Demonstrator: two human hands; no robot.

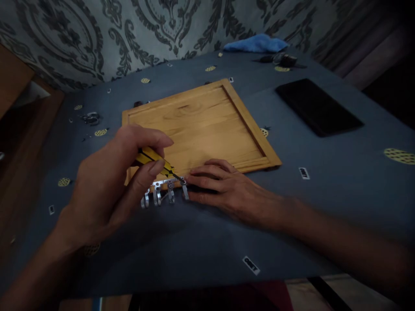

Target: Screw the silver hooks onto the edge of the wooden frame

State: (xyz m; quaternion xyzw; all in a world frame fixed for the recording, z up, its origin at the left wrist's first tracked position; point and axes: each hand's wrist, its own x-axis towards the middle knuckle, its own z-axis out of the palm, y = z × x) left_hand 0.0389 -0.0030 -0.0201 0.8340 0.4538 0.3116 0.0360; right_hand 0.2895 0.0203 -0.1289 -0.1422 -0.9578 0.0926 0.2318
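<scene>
My left hand [106, 185] is closed around a yellow screwdriver [155, 161] with black marks. Its shaft slants down to the right, and the tip meets the right end of a silver hook rail [164, 181]. Several metal hooks hang from this rail, which lies along the near edge of a framed wooden board [194, 125]. From the right, my right hand [230, 190] reaches over that edge. Some of its fingers lie on the wood, while the lowest digit is in front of the edge, closed about the rail's right end. The fingertips there are partly hidden.
A black flat rectangular object [319, 107] lies to the right on the grey-blue tablecloth [207, 255]. Behind are a blue cloth [256, 43] and a dark tool-like item [280, 60]. Small shiny metal pieces [90, 118] lie at left, near a wooden cabinet [29, 129].
</scene>
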